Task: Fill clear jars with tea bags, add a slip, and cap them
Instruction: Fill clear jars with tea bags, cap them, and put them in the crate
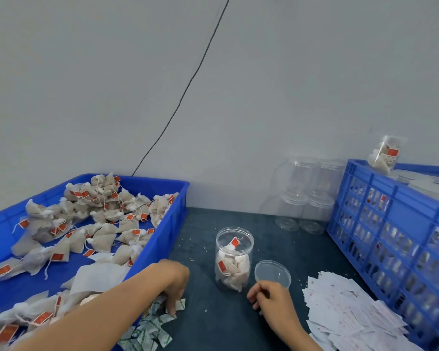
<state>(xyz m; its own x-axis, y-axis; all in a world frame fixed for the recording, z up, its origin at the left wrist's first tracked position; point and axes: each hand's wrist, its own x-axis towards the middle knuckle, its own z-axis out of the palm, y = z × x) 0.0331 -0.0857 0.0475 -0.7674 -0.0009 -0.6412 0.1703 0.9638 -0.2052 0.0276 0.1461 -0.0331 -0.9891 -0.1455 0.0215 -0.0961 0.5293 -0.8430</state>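
Observation:
An uncapped clear jar (pixel 233 259) stands mid-table, about half full of tea bags with red tags. My right hand (pixel 271 298) holds a clear lid (pixel 273 273) by its near rim, just right of the jar. My left hand (pixel 174 282) reaches down onto a pile of small green-and-white sachets (pixel 150 330), fingertips pinching one. A blue tray (pixel 173 224) on the left holds several loose tea bags (pixel 104 216). White paper slips (pixel 347 315) lie fanned out at the right.
Empty clear jars (pixel 304 196) are stacked against the wall at the back. A blue slatted crate (pixel 390 224) on the right holds filled jars, with one filled jar (pixel 385 153) sitting on top. A black cable runs down the grey wall.

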